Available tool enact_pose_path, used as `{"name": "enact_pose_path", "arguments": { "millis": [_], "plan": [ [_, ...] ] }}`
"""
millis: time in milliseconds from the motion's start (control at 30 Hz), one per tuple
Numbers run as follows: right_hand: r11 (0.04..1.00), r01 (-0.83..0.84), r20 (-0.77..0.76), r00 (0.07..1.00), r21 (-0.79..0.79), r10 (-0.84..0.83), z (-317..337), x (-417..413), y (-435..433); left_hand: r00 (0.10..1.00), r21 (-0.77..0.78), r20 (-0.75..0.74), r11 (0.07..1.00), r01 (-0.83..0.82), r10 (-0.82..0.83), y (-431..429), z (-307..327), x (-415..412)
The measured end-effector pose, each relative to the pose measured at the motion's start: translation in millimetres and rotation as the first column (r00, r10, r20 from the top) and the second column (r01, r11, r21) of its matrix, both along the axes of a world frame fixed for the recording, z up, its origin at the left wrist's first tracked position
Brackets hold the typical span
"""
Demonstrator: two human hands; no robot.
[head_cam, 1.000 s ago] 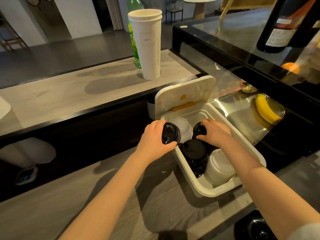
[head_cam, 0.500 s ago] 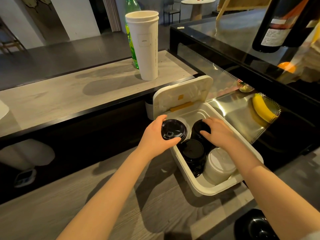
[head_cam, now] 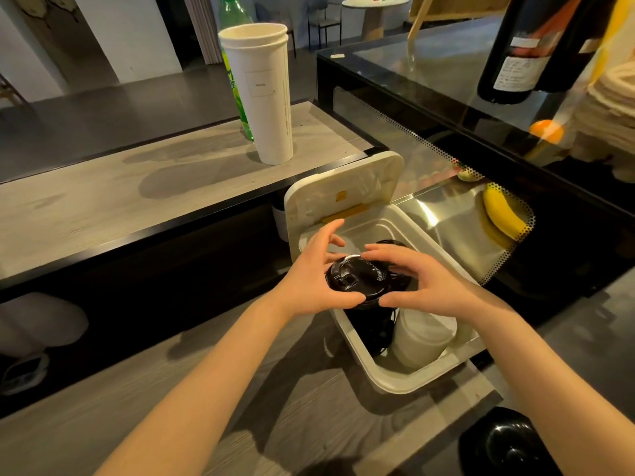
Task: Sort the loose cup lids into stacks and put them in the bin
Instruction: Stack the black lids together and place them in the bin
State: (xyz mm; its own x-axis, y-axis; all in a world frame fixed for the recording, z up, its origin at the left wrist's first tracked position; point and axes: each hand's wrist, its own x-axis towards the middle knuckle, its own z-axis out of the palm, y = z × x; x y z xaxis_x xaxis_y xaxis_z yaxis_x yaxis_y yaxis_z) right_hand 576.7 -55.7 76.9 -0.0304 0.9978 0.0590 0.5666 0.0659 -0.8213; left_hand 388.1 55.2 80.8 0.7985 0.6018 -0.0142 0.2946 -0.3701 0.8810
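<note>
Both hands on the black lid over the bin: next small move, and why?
Probably lower the black lid straight down onto the black stack beneath it. The left hand and right hand pinch it above the bin, and the white stack beside is a different kind.

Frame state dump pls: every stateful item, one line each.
bin lid, open, tipped back
bin, partly filled
black lid, held over bin
left grip, holding black lid
right grip, pinching black lid's rim
white stack, inside bin
paper cups, nested, upright
</note>
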Motion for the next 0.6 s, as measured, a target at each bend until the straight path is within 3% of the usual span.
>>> {"name": "enact_pose_path", "arguments": {
  "millis": [100,267,433,600],
  "plan": [
    [0.998,-0.041,-0.095,0.995,-0.048,0.036,-4.4,0.6,-1.5,0.999,0.009,0.020,0.999,0.045,-0.045,-1.8,0.5,4.1],
    [0.999,0.016,-0.107,0.994,-0.031,-0.019,-6.5,5.2,-2.2,0.997,-0.012,0.062,0.998,0.055,-0.055,-3.2,-4.6,10.9],
    [0.990,0.142,0.010,0.990,0.020,-0.142,-12.9,14.2,2.5,0.998,0.014,0.034,0.999,0.048,-0.049,6.8,-8.0,31.0],
    [0.962,0.273,0.415,0.873,0.019,-0.256,-17.1,40.1,20.9,0.980,0.392,-0.183,0.920,0.005,0.072,20.7,-14.8,43.4]
  ]
}}
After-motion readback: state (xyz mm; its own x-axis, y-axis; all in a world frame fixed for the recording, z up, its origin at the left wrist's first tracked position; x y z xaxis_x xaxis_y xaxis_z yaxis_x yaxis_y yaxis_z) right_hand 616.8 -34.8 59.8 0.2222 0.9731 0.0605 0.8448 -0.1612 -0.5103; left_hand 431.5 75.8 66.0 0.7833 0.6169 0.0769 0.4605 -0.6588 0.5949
